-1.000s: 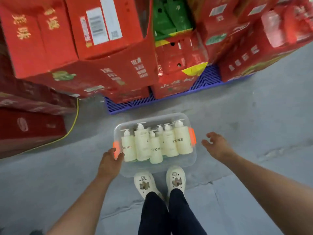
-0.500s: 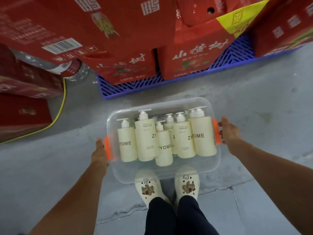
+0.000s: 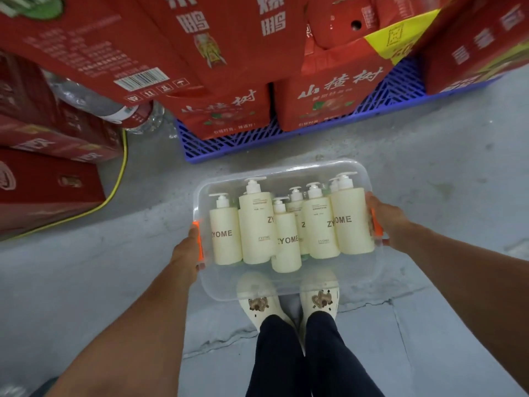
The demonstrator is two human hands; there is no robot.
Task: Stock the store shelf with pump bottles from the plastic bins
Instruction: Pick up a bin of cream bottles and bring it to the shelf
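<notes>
Head view looks down at your own arms and feet: low in the middle of the frame you hold a clear plastic bin [image 3: 289, 285] between both hands. Your left hand [image 3: 187, 253] grips the orange handle [image 3: 198, 239] on the bin's left end, and your right hand [image 3: 390, 222] grips the matching handle on the right end, fingers curled under the rim. Inside the bin, cream pump bottles [image 3: 286, 224] marked ZYOME stand packed side by side, touching one another. Your white shoes [image 3: 259, 305] show through the bin's near edge, on the grey concrete floor [image 3: 429, 167]. Across the top of the frame, red cartons [image 3: 223, 47] are stacked on a blue pallet [image 3: 229, 144], and a yellow cable [image 3: 121, 167] curves along the floor at left.
</notes>
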